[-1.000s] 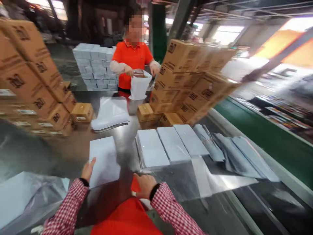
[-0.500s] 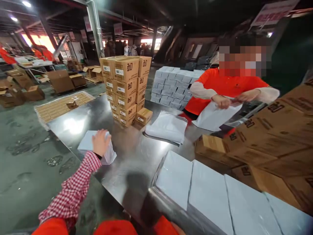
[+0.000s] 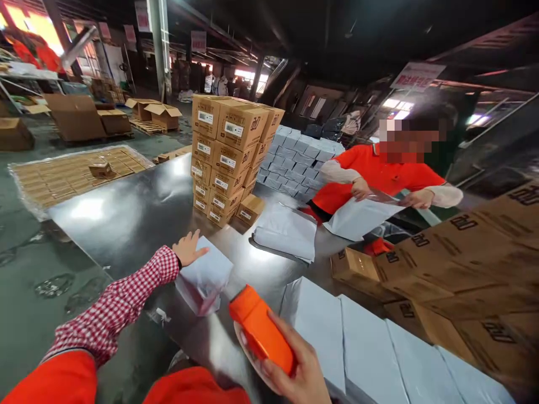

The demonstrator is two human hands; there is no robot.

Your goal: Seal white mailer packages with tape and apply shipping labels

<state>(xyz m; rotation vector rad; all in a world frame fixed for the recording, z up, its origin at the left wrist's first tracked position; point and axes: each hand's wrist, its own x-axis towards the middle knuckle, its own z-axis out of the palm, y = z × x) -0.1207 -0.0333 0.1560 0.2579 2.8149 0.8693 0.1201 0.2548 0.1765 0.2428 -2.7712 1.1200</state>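
My left hand (image 3: pixel 189 249) lies with fingers spread on the upper left edge of a white wrapped package (image 3: pixel 210 266) on the metal table. The near end of that package has a loose flap of film or wrapping. In my right hand (image 3: pixel 301 359) is an orange tape dispenser (image 3: pixel 261 325), gripped from the right side, its front end pointing toward the package. A pale round edge, apparently a tape roll, shows beneath the dispenser. Just right of it stands a row of white wrapped packages (image 3: pixel 320 325).
Brown cartons (image 3: pixel 236 129) are stacked on the metal table (image 3: pixel 138 207). White bags (image 3: pixel 286 230) lie flat near the middle. Opposite, a co-worker (image 3: pixel 383 174) holds a white bag (image 3: pixel 362 216) open. More cartons (image 3: pixel 446 264) are piled at the right.
My right hand has come into view with the orange tape dispenser. The white package under my left hand now sits farther right and lower in view. The camera has turned slightly.
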